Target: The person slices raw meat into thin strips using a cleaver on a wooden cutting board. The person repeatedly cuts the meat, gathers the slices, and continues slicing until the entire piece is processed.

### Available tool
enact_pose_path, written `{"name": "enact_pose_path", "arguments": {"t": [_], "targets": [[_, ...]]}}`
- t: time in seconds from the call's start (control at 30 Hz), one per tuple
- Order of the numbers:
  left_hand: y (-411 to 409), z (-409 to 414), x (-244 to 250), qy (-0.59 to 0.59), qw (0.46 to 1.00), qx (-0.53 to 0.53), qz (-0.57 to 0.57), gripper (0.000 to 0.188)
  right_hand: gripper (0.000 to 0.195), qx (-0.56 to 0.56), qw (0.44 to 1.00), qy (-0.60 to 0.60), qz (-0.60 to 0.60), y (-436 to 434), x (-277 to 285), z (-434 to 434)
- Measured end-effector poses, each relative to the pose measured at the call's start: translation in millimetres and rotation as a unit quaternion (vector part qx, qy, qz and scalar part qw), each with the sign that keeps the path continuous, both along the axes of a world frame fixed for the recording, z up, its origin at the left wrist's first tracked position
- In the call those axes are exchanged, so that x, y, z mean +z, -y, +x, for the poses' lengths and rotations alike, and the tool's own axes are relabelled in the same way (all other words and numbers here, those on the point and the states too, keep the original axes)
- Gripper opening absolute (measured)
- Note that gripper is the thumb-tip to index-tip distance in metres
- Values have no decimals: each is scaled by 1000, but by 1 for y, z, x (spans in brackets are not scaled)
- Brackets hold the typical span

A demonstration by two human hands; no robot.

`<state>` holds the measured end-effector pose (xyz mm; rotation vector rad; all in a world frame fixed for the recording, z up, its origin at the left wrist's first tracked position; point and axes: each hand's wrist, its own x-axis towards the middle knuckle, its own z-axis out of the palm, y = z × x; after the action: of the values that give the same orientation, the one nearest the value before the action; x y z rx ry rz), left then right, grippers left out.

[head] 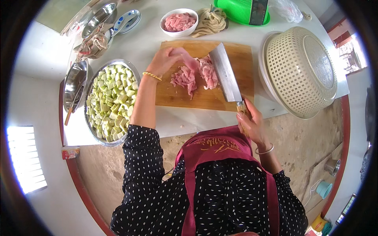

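Note:
My right hand (251, 121) grips the handle of a cleaver (226, 73), whose broad blade lies over the right part of a wooden cutting board (174, 98). Against the blade's left side is a heap of sliced raw meat (207, 72). A second, smaller heap of meat strips (185, 79) lies left of it. My left hand (165, 60) is above the board's upper left; its fingers are blurred near a pale pink piece of meat (189, 59), and whether they hold it is unclear. Behind the board stands a white bowl (162, 25) of sliced meat.
Left of the board is a metal basin (136, 69) of diced pale green vegetable. At right, an upturned cream plastic colander (283, 65) rests on a basin. Cloths (209, 22), a green basket (236, 10) with a phone (258, 11), plates (130, 22) and metal bowls (75, 79) stand around.

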<state>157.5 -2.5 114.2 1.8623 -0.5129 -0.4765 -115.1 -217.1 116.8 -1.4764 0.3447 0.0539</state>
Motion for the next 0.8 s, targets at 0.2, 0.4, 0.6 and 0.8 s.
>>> {"name": "enact_pose_path", "arguments": {"t": [0.2,0.4,0.6,0.8], "targets": [[-28,2,27,-22,988,117,-100,11,48,64,983,-84,148,-16,9,13],[-34,1,30,201,955,216,12,14,39,210,966,-83,124,-52,-13,63],[-22,-41,1,298,921,244,63,20,29,123,986,-54,97,-38,-18,63],[-41,-60,-107,381,909,167,36,26,16,94,988,-69,102,-26,-11,56]]}}
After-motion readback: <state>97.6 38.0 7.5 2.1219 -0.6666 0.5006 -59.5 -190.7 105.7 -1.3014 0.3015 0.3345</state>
